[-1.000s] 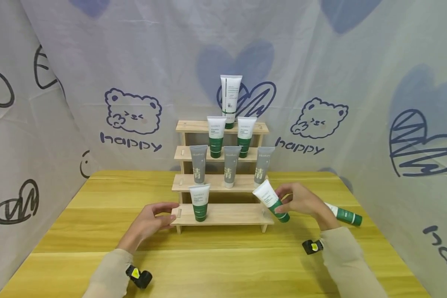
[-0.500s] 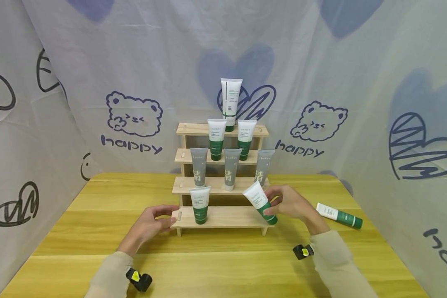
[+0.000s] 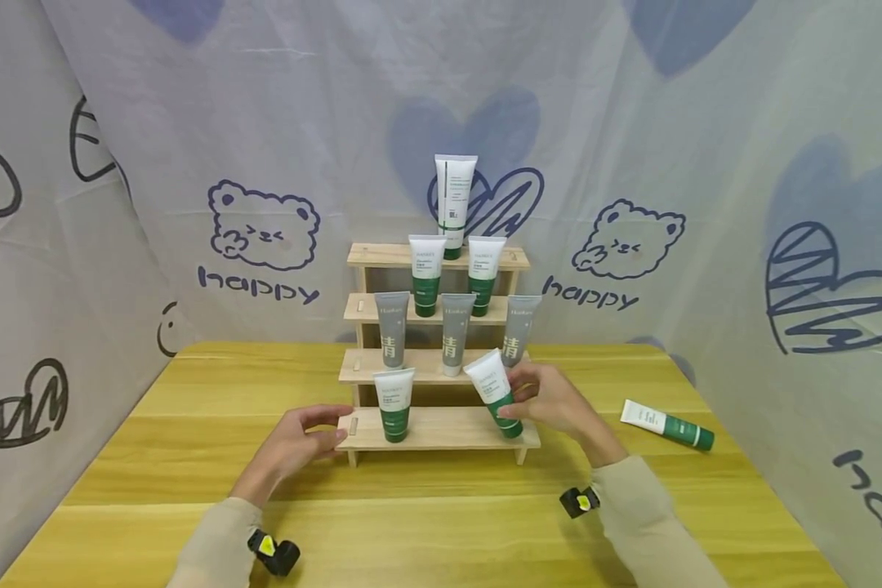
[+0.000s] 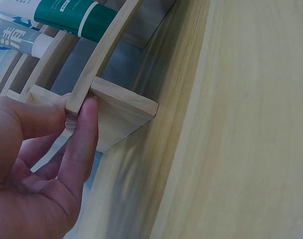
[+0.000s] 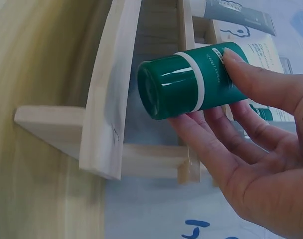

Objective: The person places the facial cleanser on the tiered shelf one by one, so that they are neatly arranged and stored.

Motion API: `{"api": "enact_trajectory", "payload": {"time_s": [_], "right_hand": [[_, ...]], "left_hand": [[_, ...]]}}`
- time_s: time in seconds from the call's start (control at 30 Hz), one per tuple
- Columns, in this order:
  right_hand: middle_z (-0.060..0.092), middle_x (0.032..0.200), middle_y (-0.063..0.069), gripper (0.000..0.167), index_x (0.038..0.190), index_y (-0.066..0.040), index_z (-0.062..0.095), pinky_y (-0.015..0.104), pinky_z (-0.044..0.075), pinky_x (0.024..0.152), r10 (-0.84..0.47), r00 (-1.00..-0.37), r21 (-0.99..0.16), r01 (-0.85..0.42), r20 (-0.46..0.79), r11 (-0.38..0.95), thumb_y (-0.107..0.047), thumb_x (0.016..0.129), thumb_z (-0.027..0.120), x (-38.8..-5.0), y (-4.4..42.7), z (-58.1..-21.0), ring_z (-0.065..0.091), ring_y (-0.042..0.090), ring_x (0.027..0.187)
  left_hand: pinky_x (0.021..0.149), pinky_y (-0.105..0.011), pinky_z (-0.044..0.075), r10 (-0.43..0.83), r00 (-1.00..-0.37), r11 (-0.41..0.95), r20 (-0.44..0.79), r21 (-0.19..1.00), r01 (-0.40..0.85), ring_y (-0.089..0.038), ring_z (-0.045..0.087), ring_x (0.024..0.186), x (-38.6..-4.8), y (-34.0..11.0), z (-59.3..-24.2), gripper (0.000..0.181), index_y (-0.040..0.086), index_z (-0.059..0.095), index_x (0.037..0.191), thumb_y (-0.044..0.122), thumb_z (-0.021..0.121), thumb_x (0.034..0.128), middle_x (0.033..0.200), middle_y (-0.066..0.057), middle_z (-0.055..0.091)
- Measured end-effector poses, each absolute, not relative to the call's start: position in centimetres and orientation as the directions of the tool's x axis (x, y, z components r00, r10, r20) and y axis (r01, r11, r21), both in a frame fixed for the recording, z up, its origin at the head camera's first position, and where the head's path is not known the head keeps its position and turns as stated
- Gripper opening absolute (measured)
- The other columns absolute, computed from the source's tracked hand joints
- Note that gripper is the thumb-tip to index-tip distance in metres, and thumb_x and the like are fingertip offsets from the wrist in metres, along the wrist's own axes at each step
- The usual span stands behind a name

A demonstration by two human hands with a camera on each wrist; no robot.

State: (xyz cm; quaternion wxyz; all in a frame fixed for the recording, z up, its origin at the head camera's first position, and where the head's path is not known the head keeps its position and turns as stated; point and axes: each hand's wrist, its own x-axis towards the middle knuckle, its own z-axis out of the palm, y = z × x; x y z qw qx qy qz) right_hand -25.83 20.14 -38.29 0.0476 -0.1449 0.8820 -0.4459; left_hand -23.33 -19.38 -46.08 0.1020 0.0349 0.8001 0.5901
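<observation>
In the head view my right hand [image 3: 551, 404] grips a white and green squeeze tube [image 3: 494, 392], tilted with its green cap down, over the right part of the bottom step. The right wrist view shows the cap [image 5: 166, 87] just above the board, thumb on one side and fingers on the other. My left hand [image 3: 294, 445] pinches the left end of the wooden stepped rack [image 3: 441, 429]; the left wrist view has thumb and fingertips on the board's corner [image 4: 84, 94]. Another white and green tube [image 3: 394, 406] stands upright on the bottom step's left part.
Three grey tubes [image 3: 456, 333] stand on the step above. Two white and green tubes [image 3: 426, 273] stand higher, and one taller white tube [image 3: 456, 200] tops the rack. A further tube [image 3: 669, 426] lies on the wooden table [image 3: 441, 523] at right. A printed curtain hangs behind.
My right hand has carried its tube leftward, from beside the rack to over the bottom step, and the tube is more upright. My left hand stays at the rack's left end.
</observation>
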Motion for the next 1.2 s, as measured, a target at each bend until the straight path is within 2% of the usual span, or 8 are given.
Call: {"api": "enact_trajectory", "payload": {"time_s": [0.3,0.57,0.93,1.2], "right_hand": [[0.072,0.115,0.021,0.045,0.119,0.002,0.066,0.045,0.06,0.095,-0.291,-0.954,-0.813,-0.222,0.068,0.539,-0.004,0.079,0.086,-25.8,18.9,-38.6,0.07,0.029,0.102],[0.072,0.114,0.022,0.042,0.118,0.004,0.066,0.044,0.061,0.093,-0.32,-0.941,-0.818,-0.269,0.111,0.508,-0.002,0.08,0.085,-25.8,18.0,-39.0,0.071,0.026,0.098],[0.072,0.115,0.023,0.038,0.114,0.005,0.066,0.042,0.062,0.092,-0.307,-0.944,-0.84,-0.263,0.123,0.474,0.002,0.08,0.084,-25.4,16.5,-39.7,0.073,0.027,0.097],[0.071,0.115,0.021,0.042,0.116,0.003,0.064,0.041,0.062,0.094,-0.266,-0.958,-0.869,-0.221,0.108,0.442,-0.001,0.08,0.085,-25.1,15.5,-40.4,0.072,0.025,0.1]], "left_hand": [[0.092,-0.035,0.063,0.187,-0.975,0.276,-0.124,0.959,-0.069,-0.021,0.068,0.111,-23.4,-19.4,-46.1,0.046,0.004,0.059,0.144,0.01,0.067,0.0994,0.148,-0.024,0.053],[0.092,-0.034,0.063,0.181,-0.976,0.299,-0.124,0.952,-0.065,-0.021,0.067,0.113,-23.4,-19.4,-46.0,0.044,0.006,0.06,0.143,0.011,0.067,0.0997,0.148,-0.024,0.054],[0.091,-0.033,0.063,0.18,-0.975,0.302,-0.129,0.951,-0.07,-0.02,0.068,0.11,-23.3,-19.3,-46.0,0.045,0.005,0.06,0.143,0.011,0.068,0.0991,0.149,-0.025,0.053],[0.091,-0.034,0.063,0.18,-0.975,0.288,-0.127,0.955,-0.071,-0.021,0.068,0.111,-23.4,-19.4,-46.1,0.045,0.005,0.06,0.143,0.01,0.068,0.0988,0.149,-0.025,0.053]]}}
